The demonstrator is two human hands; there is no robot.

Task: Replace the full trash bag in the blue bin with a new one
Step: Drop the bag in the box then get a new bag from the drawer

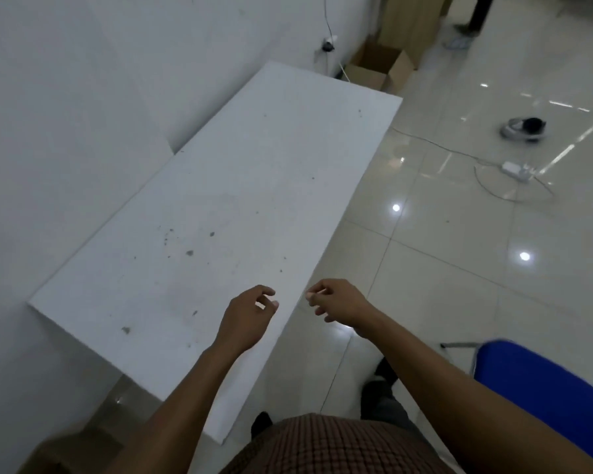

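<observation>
My left hand (250,316) hovers over the near edge of a white table (220,200), fingers loosely curled and apart, with nothing in them. My right hand (336,302) hangs just past the table's edge over the floor, thumb and forefinger pinched together. A faint thin line shows beside the fingertips, and I cannot tell if it is something held. A blue object (541,398) with a metal bar sits at the lower right, blurred and partly cut off; I cannot tell whether it is the bin. No trash bag is visible.
The table stands against a white wall. An open cardboard box (380,68) lies beyond its far end. On the glossy tiled floor are a power strip (516,169) with cables and a round grey device (522,129). A person's legs (473,18) stand far off.
</observation>
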